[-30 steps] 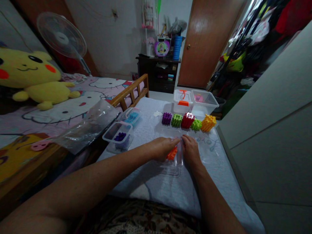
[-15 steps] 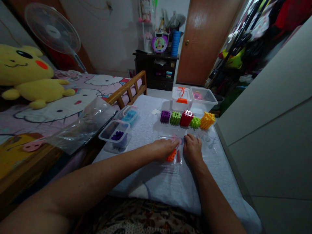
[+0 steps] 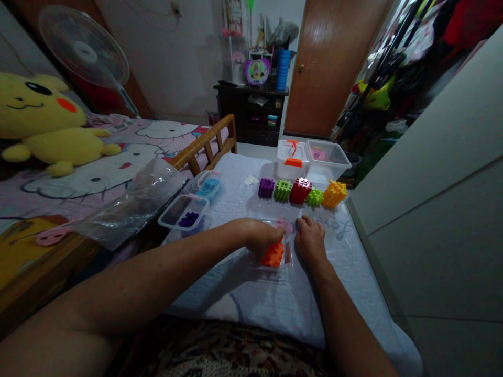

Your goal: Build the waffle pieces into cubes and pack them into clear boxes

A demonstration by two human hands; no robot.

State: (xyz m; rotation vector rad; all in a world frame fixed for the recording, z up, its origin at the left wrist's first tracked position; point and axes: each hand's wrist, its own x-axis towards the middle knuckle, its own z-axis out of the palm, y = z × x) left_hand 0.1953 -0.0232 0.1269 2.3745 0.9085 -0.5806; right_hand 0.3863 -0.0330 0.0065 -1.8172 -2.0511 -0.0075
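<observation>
My left hand (image 3: 263, 238) is closed around a stack of orange interlocking toy blocks (image 3: 274, 255). The blocks are inside a clear plastic container (image 3: 288, 262) lying on the cloth. Curled at the container's right rim is my right hand (image 3: 310, 235); its thumb side meets the edge. Behind the container stands a row of toy block pieces: a purple block (image 3: 266, 188), a green block (image 3: 283, 191), a dark red block (image 3: 301, 190), a lime green block (image 3: 315, 197) and a yellow-orange stack (image 3: 335, 194).
To the left are an open tub with purple blocks (image 3: 189, 219) and a tub with blue pieces (image 3: 208, 187). At the back stand a lidded box with orange latches (image 3: 293, 158) and an open clear bin (image 3: 329, 161). A wooden bed rail (image 3: 204, 140) borders the left side.
My left hand has shifted slightly toward me and tilted, and more of the orange block stack shows beneath it. My right hand has stayed at the container's rim.
</observation>
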